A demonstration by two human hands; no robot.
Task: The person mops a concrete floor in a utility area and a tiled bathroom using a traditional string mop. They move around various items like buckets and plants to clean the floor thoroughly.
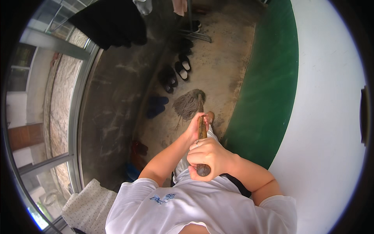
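both hands were wrapped tight round the wooden mop handle [201, 128]: the right hand [208, 158] was fisted over its top end, close to the chest, and the left hand [196, 126] gripped it lower down, fingers curled round the shaft. the grey mop head [189, 104] lay spread on the dusty concrete floor [218, 66], just ahead of the person's foot [210, 116]. beyond the mop head stood a row of dark shoes [176, 72], and to its left a pair of blue slippers [156, 106]. the green-painted wall [269, 89] ran close on the mop head's right. a wide stroke could likely have knocked the slippers or shoes about, or dragged dirty strands over them. a swing the other way might have smeared the wall. the foot sat near enough that the strands could have caught it.
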